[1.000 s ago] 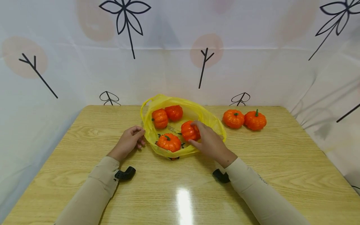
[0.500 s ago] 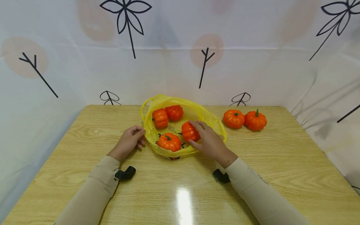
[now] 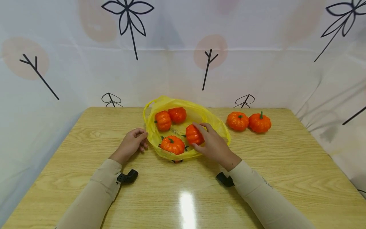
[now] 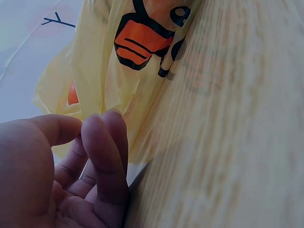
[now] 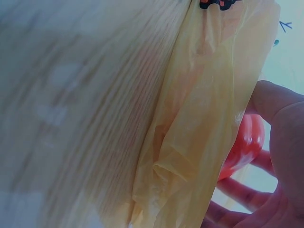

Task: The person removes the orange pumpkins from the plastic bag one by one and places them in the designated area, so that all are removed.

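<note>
A yellow plastic bag point(image 3: 197, 108) lies spread open at the table's far middle, with several small orange toy pumpkins inside. My left hand point(image 3: 132, 141) is at the bag's left rim; in the left wrist view, thumb and forefinger pinch its edge. Inside the bag's right side, my right hand point(image 3: 214, 143) holds a ribbed toy pumpkin point(image 3: 193, 135) between thumb and fingers. In the right wrist view, the bag's wall partly covers this pumpkin point(image 5: 249, 140). Close by it sits a toy pumpkin point(image 3: 172, 145) with a green stem.
Two more pumpkins, one on its side point(image 3: 162, 120) and one behind it point(image 3: 177, 114), lie at the bag's back left. Outside, two pumpkins point(image 3: 237, 121) stand side by side on the wooden table point(image 3: 160, 197) at the back right. A patterned cloth point(image 3: 171, 70) hangs behind.
The right hand and the pumpkin in it have shifted very slightly to the right. The left hand and the bag stay in place.
</note>
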`<state>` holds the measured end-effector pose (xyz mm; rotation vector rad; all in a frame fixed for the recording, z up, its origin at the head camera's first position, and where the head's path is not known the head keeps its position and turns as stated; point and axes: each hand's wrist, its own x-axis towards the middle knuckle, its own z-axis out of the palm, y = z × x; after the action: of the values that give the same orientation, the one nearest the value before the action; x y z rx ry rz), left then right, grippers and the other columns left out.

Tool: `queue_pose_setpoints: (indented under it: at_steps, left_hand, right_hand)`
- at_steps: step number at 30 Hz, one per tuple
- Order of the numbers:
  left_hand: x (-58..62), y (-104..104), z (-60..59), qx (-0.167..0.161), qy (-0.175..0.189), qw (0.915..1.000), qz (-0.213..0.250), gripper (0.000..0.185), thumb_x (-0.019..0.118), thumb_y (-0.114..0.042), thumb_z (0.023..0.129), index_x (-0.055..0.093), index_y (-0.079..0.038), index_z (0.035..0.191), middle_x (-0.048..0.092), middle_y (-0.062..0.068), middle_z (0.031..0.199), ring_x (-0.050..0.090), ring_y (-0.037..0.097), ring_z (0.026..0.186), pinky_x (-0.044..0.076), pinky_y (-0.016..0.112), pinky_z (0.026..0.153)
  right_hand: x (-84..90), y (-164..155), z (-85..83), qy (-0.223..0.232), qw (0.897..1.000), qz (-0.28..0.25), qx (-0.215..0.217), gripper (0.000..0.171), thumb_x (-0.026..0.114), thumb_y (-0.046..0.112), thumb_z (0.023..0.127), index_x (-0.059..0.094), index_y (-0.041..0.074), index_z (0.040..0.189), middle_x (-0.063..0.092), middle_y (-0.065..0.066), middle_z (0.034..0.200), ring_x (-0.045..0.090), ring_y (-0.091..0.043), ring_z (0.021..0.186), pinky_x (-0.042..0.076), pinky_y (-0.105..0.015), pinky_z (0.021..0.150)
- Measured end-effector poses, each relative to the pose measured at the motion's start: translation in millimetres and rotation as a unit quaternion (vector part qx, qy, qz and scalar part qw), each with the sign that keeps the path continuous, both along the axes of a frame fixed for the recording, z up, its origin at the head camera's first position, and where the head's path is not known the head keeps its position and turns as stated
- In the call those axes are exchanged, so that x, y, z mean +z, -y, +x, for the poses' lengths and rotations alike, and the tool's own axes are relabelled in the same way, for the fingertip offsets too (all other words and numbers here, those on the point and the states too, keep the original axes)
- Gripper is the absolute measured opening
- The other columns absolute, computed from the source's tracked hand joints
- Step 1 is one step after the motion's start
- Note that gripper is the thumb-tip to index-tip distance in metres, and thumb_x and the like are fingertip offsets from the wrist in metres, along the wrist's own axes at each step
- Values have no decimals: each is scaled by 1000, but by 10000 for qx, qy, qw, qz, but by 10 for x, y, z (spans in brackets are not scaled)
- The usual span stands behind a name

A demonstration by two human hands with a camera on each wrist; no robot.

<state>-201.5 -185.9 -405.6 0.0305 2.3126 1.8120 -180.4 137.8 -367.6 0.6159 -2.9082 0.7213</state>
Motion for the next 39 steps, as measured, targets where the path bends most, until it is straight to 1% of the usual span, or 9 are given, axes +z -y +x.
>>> queue_pose_setpoints:
  at_steps: [9, 13, 17, 21, 25, 29, 32, 36, 39]
  left_hand:
    - [3, 3, -7, -23, -11, 10000, -6, 28, 50, -29, 107, 55, -3, 117, 59, 4, 87, 60, 12, 67, 55, 26, 58]
    - [-5, 11, -13, -38, -32, 10000, -50, 31, 50, -30, 107, 54, -2, 118, 60, 4, 88, 60, 12, 68, 55, 26, 59]
    - [2, 14, -4, -8, -30, 10000, -81, 31, 50, -31, 107, 55, -2, 119, 60, 4, 89, 61, 12, 69, 55, 26, 59]
    - [2, 13, 1, 5, -10, 10000, -78, 30, 50, -31, 106, 55, -3, 117, 60, 3, 89, 61, 12, 69, 55, 27, 59]
    - [-1, 12, -5, 17, -16, 10000, -95, 31, 50, -30, 107, 55, -2, 118, 60, 4, 88, 61, 12, 69, 55, 26, 59]
    - [6, 8, 1, -6, -7, 9999, -121, 32, 49, -30, 107, 54, -1, 119, 60, 5, 89, 61, 12, 69, 55, 26, 59]
    - [11, -2, 5, -15, 18, 10000, -88, 31, 49, -30, 107, 54, -1, 119, 60, 4, 89, 61, 12, 69, 55, 26, 59]
    - [11, -13, 4, 17, 41, 10000, -51, 30, 50, -29, 107, 54, -2, 118, 60, 4, 88, 60, 12, 69, 54, 25, 59]
    - [8, -12, 4, 35, 32, 10000, -79, 30, 49, -29, 107, 54, -1, 119, 60, 4, 88, 60, 13, 69, 54, 25, 59]
  right_hand:
    - [9, -6, -1, -57, 10000, 1, 30, 76, 79, 28, 87, 41, 16, 151, 41, -18, 149, 62, -37, 117, 57, -50, 93]
    - [25, -10, 14, -83, 9999, -72, 39, 75, 81, 27, 85, 42, 14, 148, 39, -20, 153, 61, -40, 121, 56, -53, 95]
    - [20, -12, 12, -104, 9997, -190, 66, 74, 82, 28, 85, 41, 10, 145, 46, -18, 149, 59, -37, 124, 54, -53, 98]
    - [15, -11, 12, -74, 9998, -195, 20, 76, 81, 31, 85, 40, 8, 144, 52, -17, 143, 60, -34, 122, 54, -51, 98]
    - [26, -14, 22, -129, 9994, -314, -29, 80, 81, 33, 85, 36, 12, 148, 48, -18, 145, 60, -36, 121, 56, -52, 95]
    - [42, -28, 32, -235, 9986, -480, -37, 86, 81, 35, 85, 32, 21, 154, 43, -19, 144, 64, -37, 109, 59, -50, 87]
    - [43, -57, 36, -364, 9978, -549, -27, 84, 81, 35, 85, 34, 24, 154, 41, -20, 144, 64, -37, 104, 60, -49, 84]
    - [33, -110, 35, -560, 9961, -684, 2, 79, 82, 33, 85, 39, 22, 151, 40, -20, 144, 63, -37, 108, 60, -48, 87]
    - [28, -147, 31, -661, 9942, -845, 34, 77, 82, 32, 85, 40, 18, 148, 38, -19, 147, 62, -36, 109, 59, -47, 87]
